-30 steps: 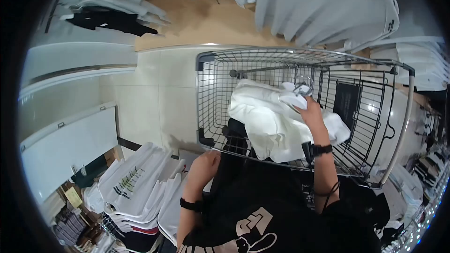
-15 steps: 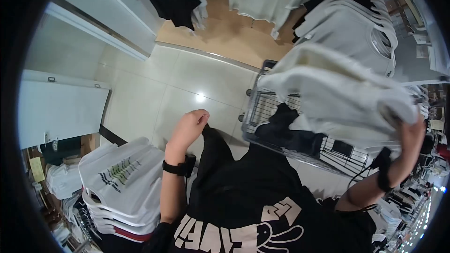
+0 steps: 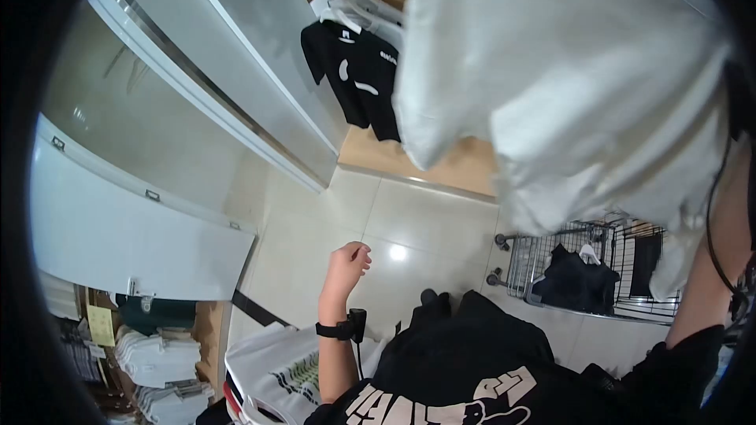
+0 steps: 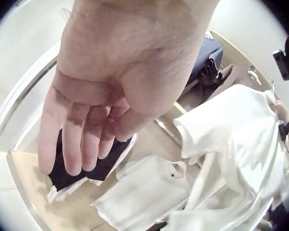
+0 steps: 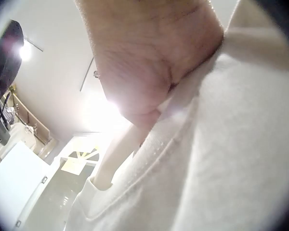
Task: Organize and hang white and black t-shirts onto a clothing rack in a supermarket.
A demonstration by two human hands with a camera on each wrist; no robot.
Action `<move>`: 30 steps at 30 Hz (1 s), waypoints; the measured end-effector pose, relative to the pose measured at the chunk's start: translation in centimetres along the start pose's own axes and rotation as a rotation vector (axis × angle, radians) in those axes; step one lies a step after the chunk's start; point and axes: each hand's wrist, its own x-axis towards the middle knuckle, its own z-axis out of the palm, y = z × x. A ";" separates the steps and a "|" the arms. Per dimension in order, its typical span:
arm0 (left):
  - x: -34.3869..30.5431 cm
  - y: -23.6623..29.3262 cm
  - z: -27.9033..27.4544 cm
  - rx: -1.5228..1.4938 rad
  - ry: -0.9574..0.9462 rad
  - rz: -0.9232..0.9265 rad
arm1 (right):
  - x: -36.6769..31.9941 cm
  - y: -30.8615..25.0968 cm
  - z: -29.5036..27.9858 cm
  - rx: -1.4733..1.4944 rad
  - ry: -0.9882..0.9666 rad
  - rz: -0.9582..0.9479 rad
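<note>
A white garment [image 3: 567, 71] hangs raised at the upper right of the head view, hiding the right hand there. In the left wrist view the right hand [image 4: 281, 111] grips the top of that white garment [image 4: 231, 125]. Close up in the right wrist view, the right hand [image 5: 139, 82] is at the neckline of the white garment [image 5: 231, 144], with a pale hanger [image 5: 113, 161] in the collar. The left hand [image 3: 346, 267] is held in the air over the floor, fingers loosely bent, holding nothing; its palm and fingers [image 4: 82, 139] show in the left wrist view.
A wire cart [image 3: 524, 264] with a dark garment [image 3: 579, 279] in it stands at the right. Black shirts [image 3: 358, 79] hang on a rack at the back. A white door [image 3: 134, 228] is at the left, with a stack of white shirts [image 3: 272, 362] at the lower left.
The white garment has come up out of the cart with the right hand, towards the upper right, uncovering the dark garment. The view has turned, and the cart appears lower and farther off.
</note>
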 end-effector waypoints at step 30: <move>23.0 26.2 2.2 0.360 -0.557 0.444 | -0.2 3.2 35.0 0.646 -0.753 -0.173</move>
